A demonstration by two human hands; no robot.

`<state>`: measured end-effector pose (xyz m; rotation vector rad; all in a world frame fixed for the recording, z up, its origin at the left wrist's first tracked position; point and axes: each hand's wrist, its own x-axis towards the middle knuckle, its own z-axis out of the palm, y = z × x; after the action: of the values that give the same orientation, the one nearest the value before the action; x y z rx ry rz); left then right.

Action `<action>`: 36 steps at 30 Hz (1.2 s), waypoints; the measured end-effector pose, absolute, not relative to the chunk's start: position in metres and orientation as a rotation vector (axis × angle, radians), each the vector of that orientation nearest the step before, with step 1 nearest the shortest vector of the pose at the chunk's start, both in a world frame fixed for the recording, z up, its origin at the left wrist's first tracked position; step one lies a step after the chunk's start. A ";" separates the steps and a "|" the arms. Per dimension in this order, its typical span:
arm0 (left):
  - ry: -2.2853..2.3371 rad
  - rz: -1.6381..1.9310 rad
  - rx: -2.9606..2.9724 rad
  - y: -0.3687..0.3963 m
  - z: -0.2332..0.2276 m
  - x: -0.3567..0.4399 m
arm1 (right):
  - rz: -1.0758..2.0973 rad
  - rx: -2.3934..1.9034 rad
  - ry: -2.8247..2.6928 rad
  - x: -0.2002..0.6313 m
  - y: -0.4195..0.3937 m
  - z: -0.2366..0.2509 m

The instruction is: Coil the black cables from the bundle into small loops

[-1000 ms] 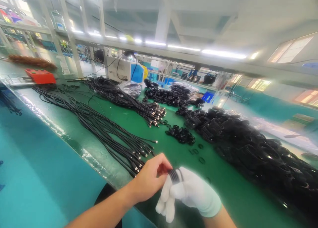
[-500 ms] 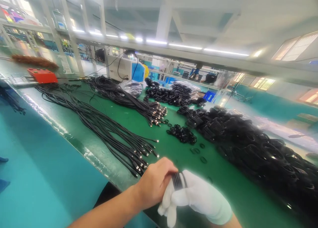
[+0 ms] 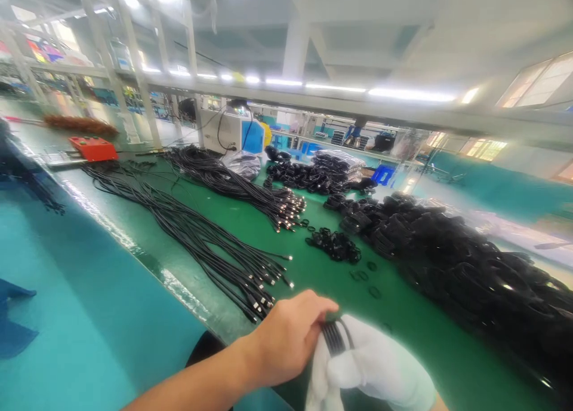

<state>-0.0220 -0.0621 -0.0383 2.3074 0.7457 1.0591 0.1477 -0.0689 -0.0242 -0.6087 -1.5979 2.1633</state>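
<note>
A coiled black cable point(image 3: 333, 338) shows as several parallel strands between my two hands. My right hand point(image 3: 373, 363), in a white glove, is closed around it, with the thumb pressed against the strands. Bare, my left hand point(image 3: 290, 333) grips the near side of the coil, its index finger reaching over the top. Most of the coil is hidden behind the fingers. Beyond my left hand lies a bundle of straight black cables point(image 3: 192, 238) with metal plugs towards me. A small heap of black rings point(image 3: 335, 245) rests further off, with a few loose rings point(image 3: 374, 292) nearer.
A long pile of coiled black cables point(image 3: 447, 255) covers the right side of the green table point(image 3: 286, 238). Another cable bundle point(image 3: 233, 181) lies at the back, near a white-and-blue machine point(image 3: 224, 130). A red control box point(image 3: 94, 148) stands far left. A shelf beam crosses overhead.
Both hands have shifted slightly right and down in the view, still on the coil. My left index finger now stretches further across the strands. The whole scene has moved slightly with the camera.
</note>
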 end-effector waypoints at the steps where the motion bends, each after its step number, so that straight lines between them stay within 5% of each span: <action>1: 0.726 0.996 2.355 -0.062 -0.036 -0.023 | 2.156 -0.635 -1.656 0.149 -0.070 -0.021; 10: 0.546 1.228 2.500 -0.052 -0.043 -0.015 | 2.098 -0.631 -1.751 0.155 -0.083 -0.004; 23: 0.623 1.068 2.460 -0.040 -0.025 -0.020 | 1.435 -1.111 -1.439 0.185 -0.074 -0.004; 27: 0.621 0.938 2.481 -0.037 -0.022 -0.024 | 1.433 -1.003 -1.819 0.170 -0.071 -0.007; 36: 0.876 0.825 2.388 -0.036 -0.008 -0.029 | 1.708 -0.944 -1.457 0.136 -0.056 -0.034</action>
<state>-0.0289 -0.0359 -0.0085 2.3878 0.8764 0.8251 0.1358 -0.0563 -0.0338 -0.9440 -1.4571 1.7075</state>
